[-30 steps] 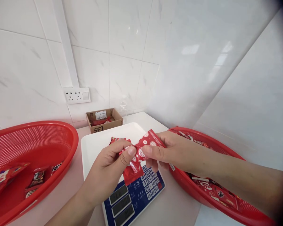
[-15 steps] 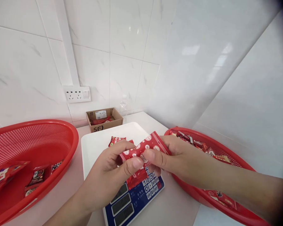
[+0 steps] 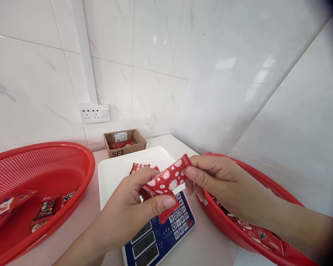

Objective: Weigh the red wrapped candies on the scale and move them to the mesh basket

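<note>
A small red candy packet (image 3: 168, 178) printed with white round emblems is held between both hands above a digital scale (image 3: 148, 240). My left hand (image 3: 133, 207) is closed around the packet's left end, with another red packet (image 3: 168, 211) showing below its thumb. At the upper right end, my right hand (image 3: 213, 181) pinches the sealed edge between thumb and fingers. Behind my left hand, more red packaging (image 3: 140, 167) shows over the white pan (image 3: 109, 171) of the scale; whether it lies there or is held, I cannot tell.
Red plastic baskets stand on both sides: the left basket (image 3: 90, 162) and the right basket (image 3: 224, 221) contain several wrapped snacks. An open cardboard box (image 3: 131, 147) with red packets sits at the back by the tiled wall, near a clear plastic bottle (image 3: 148, 123).
My right hand has slid outward to the packet's end, uncovering more of its printed face. The packet now lies more stretched out between the hands. The view has shifted slightly.
</note>
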`<state>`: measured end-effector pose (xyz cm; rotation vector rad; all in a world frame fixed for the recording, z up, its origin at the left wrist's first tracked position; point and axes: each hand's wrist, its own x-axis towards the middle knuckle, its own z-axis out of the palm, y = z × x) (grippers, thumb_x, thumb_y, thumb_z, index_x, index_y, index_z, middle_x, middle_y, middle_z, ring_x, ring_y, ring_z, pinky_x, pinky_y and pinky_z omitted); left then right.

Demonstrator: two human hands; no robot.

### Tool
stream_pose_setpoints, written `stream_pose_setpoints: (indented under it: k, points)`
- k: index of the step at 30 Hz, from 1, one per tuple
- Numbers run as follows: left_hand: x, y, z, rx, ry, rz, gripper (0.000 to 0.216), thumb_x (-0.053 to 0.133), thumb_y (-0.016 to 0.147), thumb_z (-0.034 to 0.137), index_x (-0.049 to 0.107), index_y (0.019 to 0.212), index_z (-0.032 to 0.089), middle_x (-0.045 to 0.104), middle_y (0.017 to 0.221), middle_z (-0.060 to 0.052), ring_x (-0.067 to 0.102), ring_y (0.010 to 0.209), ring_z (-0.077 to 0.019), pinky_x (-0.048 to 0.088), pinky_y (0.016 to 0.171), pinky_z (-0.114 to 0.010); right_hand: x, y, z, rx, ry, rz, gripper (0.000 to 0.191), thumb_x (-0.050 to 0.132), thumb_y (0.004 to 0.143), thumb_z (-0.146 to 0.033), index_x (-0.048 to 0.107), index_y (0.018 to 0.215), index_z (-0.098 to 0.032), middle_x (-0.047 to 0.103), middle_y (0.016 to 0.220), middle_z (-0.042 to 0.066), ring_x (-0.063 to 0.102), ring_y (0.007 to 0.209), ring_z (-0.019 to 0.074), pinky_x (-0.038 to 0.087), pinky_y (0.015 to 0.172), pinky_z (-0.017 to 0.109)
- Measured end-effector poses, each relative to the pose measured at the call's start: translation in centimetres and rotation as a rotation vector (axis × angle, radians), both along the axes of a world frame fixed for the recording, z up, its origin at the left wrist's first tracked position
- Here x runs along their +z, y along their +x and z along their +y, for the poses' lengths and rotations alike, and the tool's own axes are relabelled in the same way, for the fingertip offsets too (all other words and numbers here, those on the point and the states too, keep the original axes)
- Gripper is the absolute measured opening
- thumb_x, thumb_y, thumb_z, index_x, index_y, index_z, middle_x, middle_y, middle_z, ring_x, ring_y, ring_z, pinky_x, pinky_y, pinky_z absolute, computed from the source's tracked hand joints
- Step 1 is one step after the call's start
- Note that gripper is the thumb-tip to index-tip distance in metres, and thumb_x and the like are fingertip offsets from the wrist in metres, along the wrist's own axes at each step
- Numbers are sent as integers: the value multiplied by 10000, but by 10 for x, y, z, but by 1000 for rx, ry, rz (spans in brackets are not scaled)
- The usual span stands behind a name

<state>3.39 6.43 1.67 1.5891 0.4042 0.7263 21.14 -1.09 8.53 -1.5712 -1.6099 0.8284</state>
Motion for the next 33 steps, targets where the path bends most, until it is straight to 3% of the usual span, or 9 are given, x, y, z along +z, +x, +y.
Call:
stream_pose_setpoints:
  k: [7, 10, 12, 14, 19, 23, 26, 30, 33]
  points:
    - [-2, -1, 3, 214, 393, 52, 245, 544, 943, 393, 650, 802, 222, 562, 778, -18, 529, 744, -183, 422, 670, -300, -5, 5, 2, 33, 20, 34, 330, 584, 891, -433, 645, 655, -211, 602, 625, -2, 511, 511, 105, 435, 479, 230]
    - [-3, -1, 6, 258, 500, 50, 226, 503, 967, 317, 682, 853, 239, 562, 783, -14, 548, 720, -165, 438, 647, -276, -11, 10, 1, 114, -82, 216, 298, 603, 896, -494, 723, 910, -222, 671, 753, 20, 578, 555, 106, 424, 441, 198]
    - [-4, -1, 7, 314, 562, 45, 175, 529, 939, 237, 701, 906, 252, 583, 818, -19, 569, 721, -161, 447, 627, -261, -13, 13, 1, 171, -95, 340, 424, 568, 891, -588, 717, 1071, -233, 696, 828, 46, 614, 600, 122, 433, 438, 198]
    - [-5, 0, 7, 379, 596, 41, 213, 560, 879, 140, 711, 961, 267, 610, 875, -27, 589, 744, -166, 457, 627, -255, -15, 15, 1, 153, -90, 397, 492, 549, 880, -636, 729, 1058, -214, 693, 784, 51, 608, 586, 123, 443, 452, 208]
    - [-4, 1, 11, 341, 344, 100, 244, 596, 854, 169, 679, 1047, 295, 646, 966, -28, 599, 806, -191, 462, 629, -265, -11, 8, 1, -26, -85, 293, 175, 726, 806, -369, 751, 885, -215, 639, 670, -8, 502, 486, 78, 427, 458, 210]
    - [0, -3, 13, 96, 67, 64, 318, 728, 801, 441, 658, 1058, 268, 669, 996, -34, 587, 846, -214, 468, 722, -308, -8, 3, 0, -52, 19, 253, 149, 700, 781, -295, 744, 913, -242, 647, 690, -7, 516, 521, 100, 465, 480, 226]
    - [0, -4, 11, -63, -9, -95, 443, 695, 781, 588, 670, 1063, 247, 664, 973, -41, 584, 847, -210, 481, 759, -314, -7, 3, -1, -67, 58, 191, 125, 688, 781, -289, 738, 889, -250, 681, 747, 7, 576, 615, 130, 506, 548, 246]
    - [-2, -1, 8, -26, -61, -134, 286, 612, 894, 492, 715, 985, 240, 663, 870, -26, 588, 812, -182, 490, 768, -300, -8, 2, -4, -52, 28, 203, 105, 681, 807, -317, 710, 888, -257, 691, 778, 6, 604, 642, 134, 516, 561, 241]
    - [-3, 0, 6, 25, -45, -128, 226, 628, 898, 438, 725, 916, 233, 675, 867, -30, 592, 831, -191, 493, 773, -306, -8, 3, -7, -45, -10, 245, 266, 712, 809, -303, 641, 1065, -306, 693, 829, -19, 620, 667, 125, 524, 568, 223]
